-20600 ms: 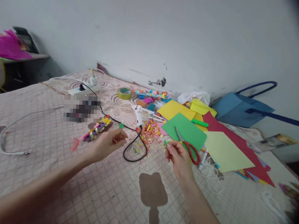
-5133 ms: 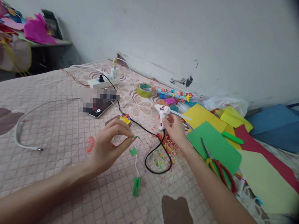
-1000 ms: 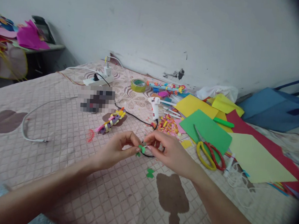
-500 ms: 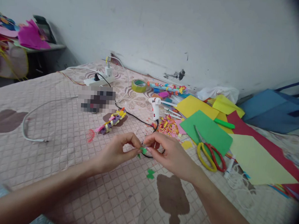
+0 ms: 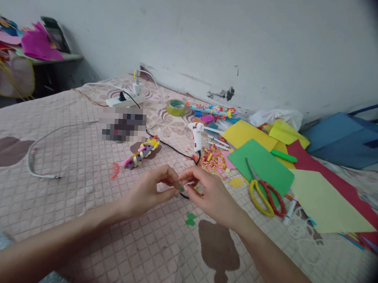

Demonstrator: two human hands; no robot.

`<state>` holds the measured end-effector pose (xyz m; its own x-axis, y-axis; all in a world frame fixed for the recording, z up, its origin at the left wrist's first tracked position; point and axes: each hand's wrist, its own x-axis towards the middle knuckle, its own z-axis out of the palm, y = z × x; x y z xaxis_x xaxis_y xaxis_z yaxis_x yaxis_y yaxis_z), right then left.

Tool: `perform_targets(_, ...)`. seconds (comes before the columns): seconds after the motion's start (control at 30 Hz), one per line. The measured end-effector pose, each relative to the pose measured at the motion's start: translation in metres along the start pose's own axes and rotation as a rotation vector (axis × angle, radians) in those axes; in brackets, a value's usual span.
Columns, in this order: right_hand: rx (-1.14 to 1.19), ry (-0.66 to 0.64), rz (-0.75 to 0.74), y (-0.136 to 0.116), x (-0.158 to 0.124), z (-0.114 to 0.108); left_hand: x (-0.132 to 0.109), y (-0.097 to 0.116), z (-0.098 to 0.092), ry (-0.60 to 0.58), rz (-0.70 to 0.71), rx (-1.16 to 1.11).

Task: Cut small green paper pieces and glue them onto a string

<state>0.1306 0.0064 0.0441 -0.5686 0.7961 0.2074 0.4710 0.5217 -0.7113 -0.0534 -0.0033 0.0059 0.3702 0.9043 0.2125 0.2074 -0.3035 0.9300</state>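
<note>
My left hand (image 5: 153, 189) and my right hand (image 5: 205, 192) meet over the quilted cloth, fingertips pinched together. Between them is a small green paper piece (image 5: 181, 188), mostly covered by the fingers. Both hands are closed on it. A second green paper cutout (image 5: 190, 219) lies flat on the cloth just below my right hand. Behind the hands, the black cord of a white glue gun (image 5: 196, 136) loops close under the fingertips. Beyond my left hand rests a purple and yellow decorated paper stick (image 5: 141, 153).
To the right lie scissors (image 5: 264, 192) on green paper (image 5: 260, 164), with yellow, red and pale sheets around. Paper scraps (image 5: 211, 160) sit beside the glue gun. Further back are a tape roll (image 5: 176, 107) and a power strip (image 5: 126, 100). White string (image 5: 304, 236) lies tangled at right.
My fingertips have drawn closer together, and less of the green paper piece shows between them. My right hand has shifted slightly left. The things on the cloth stay put.
</note>
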Motion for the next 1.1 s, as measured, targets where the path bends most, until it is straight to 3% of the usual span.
perform_targets(0.17, 0.005, -0.002, 0.000, 0.000, 0.001, -0.001, 0.001, -0.001, -0.001, -0.049, -0.030, -0.040)
perform_targets(0.53, 0.017, 0.019, 0.016, 0.001, 0.002, -0.001, 0.001, 0.001, 0.003, 0.044, 0.069, 0.062)
perform_targets(0.67, 0.052, 0.026, 0.069, 0.006, 0.004, -0.007, 0.004, 0.002, 0.000, 0.029, -0.086, -0.107)
perform_targets(0.83, 0.060, 0.018, 0.083, 0.015, 0.007, -0.013, 0.003, -0.003, -0.002, -0.090, -0.374, -0.312)
perform_targets(1.1, 0.059, 0.016, 0.040, 0.024, 0.022, -0.009, -0.004, -0.001, -0.004, -0.143, -0.479, -0.508)
